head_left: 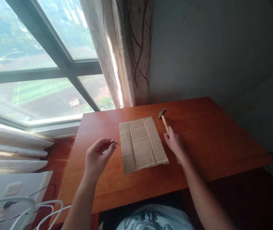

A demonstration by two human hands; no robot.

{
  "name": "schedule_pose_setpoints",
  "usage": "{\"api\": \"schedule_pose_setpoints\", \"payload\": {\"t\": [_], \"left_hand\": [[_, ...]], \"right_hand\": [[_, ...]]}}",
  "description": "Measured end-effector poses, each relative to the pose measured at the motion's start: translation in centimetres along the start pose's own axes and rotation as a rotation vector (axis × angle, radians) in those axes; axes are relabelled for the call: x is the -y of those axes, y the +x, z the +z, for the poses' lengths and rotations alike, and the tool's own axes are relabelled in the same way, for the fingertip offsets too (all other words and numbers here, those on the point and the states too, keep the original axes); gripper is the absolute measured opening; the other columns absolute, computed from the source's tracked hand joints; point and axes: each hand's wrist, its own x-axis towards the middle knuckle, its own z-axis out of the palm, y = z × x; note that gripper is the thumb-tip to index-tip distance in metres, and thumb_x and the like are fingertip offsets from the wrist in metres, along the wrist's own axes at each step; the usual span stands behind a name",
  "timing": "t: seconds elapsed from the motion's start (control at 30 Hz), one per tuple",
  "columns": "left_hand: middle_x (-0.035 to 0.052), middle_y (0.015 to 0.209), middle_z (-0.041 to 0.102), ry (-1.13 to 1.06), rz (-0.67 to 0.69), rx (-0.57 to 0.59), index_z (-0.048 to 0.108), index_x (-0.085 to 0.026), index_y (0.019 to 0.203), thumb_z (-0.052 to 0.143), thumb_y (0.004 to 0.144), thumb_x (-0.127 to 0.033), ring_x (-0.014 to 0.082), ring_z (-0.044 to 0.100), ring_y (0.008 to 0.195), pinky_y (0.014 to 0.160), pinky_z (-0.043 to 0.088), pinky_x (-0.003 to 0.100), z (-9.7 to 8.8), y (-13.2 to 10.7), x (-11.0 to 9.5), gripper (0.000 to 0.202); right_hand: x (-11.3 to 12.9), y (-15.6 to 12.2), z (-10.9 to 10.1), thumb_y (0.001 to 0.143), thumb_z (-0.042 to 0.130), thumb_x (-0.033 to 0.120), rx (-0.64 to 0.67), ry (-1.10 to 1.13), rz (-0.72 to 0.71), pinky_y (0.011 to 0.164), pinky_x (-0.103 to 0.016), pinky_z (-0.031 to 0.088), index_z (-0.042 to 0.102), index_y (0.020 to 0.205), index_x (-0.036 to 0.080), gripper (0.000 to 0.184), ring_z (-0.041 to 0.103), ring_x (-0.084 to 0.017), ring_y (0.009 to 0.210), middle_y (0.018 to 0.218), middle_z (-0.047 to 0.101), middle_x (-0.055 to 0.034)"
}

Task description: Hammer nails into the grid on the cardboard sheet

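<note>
The left hand [97,156] holds slim metal pieces [105,152] in a nearly closed pinch, at nine o'clock of the cardboard sheet [143,153]. The right hand [173,141], at three o'clock, is wrapped around the hammer [165,124]. The sheet lies on the table [222,137], rows of holes [138,130] toward twelve.

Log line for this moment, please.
left hand: holding small metal pieces | right hand: gripping hammer by handle | cardboard: on table, between hands

The table [218,137] has room rightward, but from there the hammer [164,120] bars the cardboard [142,151].
</note>
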Motion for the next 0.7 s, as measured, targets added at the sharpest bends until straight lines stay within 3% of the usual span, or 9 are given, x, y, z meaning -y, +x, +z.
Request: {"api": "schedule_pose_setpoints", "payload": {"t": [0.1,0.3,0.43,0.7], "left_hand": [[0.0064,0.085,0.073,-0.055,0.039,0.153,0.064,-0.015,0.087,0.070,0.080,-0.031,0.0161,0.069,0.075,0.073,0.057,0.027,3.3,1.5,-1.5,0.019],[0.0031,0.078,0.073,0.103,0.166,0.274,0.065,-0.017,0.084,0.066,0.083,-0.025,0.0136,0.068,0.068,0.066,0.055,0.023,8.4,3.2,-2.0,0.008],[0.0017,0.079,0.073,0.183,0.189,0.298,0.064,-0.019,0.084,0.063,0.084,-0.023,0.0122,0.067,0.066,0.062,0.052,0.021,9.5,3.4,-1.5,0.005],[-0.0005,0.074,0.070,0.331,0.230,0.312,0.064,-0.020,0.082,0.060,0.085,-0.021,0.0122,0.065,0.065,0.061,0.048,0.022,9.9,3.5,-1.8,0.005]], "right_hand": [[0.0,0.0,0.0,0.095,0.046,0.025,0.009,0.006,0.008,0.076,-0.029,0.050,0.043,0.139,0.007,0.048,0.070,-0.026,0.094,0.104,0.073,-0.0181],[0.2,0.2,0.1,0.094,0.048,0.024,0.023,0.008,0.029,0.076,-0.029,0.050,0.041,0.142,0.007,0.051,0.070,-0.026,0.094,0.106,0.072,-0.0185],[0.3,0.3,0.1,0.094,0.048,0.025,0.042,0.013,0.058,0.076,-0.029,0.050,0.041,0.142,0.008,0.052,0.070,-0.026,0.095,0.106,0.072,-0.0178],[0.4,0.2,-0.2,0.095,0.046,0.026,0.053,-0.002,0.055,0.075,-0.030,0.050,0.040,0.142,0.007,0.051,0.070,-0.027,0.093,0.103,0.072,-0.0179]]}}
